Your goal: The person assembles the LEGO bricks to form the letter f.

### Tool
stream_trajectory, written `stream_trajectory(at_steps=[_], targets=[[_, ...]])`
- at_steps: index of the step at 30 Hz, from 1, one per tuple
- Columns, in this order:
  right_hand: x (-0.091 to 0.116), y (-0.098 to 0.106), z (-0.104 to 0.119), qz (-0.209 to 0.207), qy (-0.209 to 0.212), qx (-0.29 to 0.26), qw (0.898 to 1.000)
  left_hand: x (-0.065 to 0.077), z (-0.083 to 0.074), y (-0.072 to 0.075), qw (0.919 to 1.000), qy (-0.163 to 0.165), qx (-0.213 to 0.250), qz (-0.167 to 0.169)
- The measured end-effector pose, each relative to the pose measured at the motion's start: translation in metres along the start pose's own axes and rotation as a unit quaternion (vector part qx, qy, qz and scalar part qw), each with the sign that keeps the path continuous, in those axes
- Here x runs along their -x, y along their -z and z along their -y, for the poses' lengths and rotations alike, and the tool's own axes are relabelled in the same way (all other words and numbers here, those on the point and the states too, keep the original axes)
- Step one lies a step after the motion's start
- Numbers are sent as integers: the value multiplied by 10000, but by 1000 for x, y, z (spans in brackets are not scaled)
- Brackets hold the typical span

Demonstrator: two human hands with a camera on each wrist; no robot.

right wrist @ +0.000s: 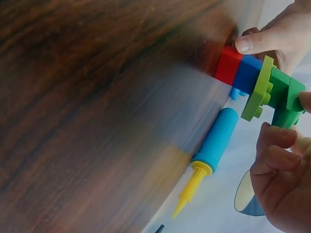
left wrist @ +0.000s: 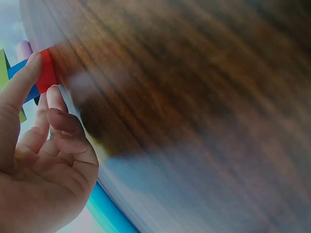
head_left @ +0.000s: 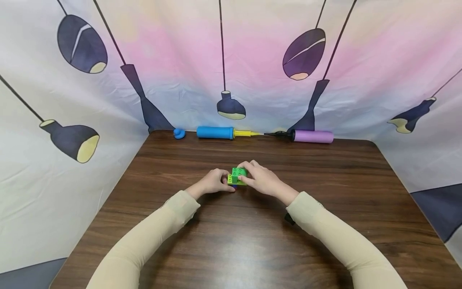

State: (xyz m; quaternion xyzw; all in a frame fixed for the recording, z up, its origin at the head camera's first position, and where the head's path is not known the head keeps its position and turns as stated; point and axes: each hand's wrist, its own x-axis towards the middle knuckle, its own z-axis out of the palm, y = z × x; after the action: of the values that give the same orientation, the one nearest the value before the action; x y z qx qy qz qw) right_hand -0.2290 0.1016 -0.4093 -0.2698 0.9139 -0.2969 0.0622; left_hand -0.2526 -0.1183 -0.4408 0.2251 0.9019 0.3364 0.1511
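Note:
A small tower of toy building blocks stands on the table between both hands. At its foot is a red block (right wrist: 228, 65), with a blue block (right wrist: 248, 74) on it. Above these lies a wider lime-green plate (right wrist: 260, 91), which carries a green block (right wrist: 278, 87). Another green block (head_left: 237, 172) tops the tower. My left hand (head_left: 213, 181) pinches the lower red and blue part between thumb and fingers. From the other side, my right hand (head_left: 265, 180) grips the top green block, its thumb in front and fingers behind.
Along the back edge of the brown wooden table (head_left: 231, 233) lie a blue hand pump (head_left: 215, 133) with a yellow nozzle and a purple pump (head_left: 313, 136) with a black nozzle. A blue toy duck (head_left: 179, 134) sits left of them. A lamp-print cloth (head_left: 187, 52) hangs behind.

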Motion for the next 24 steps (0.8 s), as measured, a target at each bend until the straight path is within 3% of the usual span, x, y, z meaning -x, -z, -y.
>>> stream_trajectory(at_steps=[8, 16, 24], targets=[[1, 2, -1, -26, 29, -114, 9999, 2, 0, 0, 10000, -8, 4, 6], [4, 3, -11, 68, 221, -891, 9958, 3, 0, -2, 10000, -15, 29, 34], [3, 7, -15, -113, 288, -1021, 9943, 2, -1, 3, 9999, -35, 122, 116]])
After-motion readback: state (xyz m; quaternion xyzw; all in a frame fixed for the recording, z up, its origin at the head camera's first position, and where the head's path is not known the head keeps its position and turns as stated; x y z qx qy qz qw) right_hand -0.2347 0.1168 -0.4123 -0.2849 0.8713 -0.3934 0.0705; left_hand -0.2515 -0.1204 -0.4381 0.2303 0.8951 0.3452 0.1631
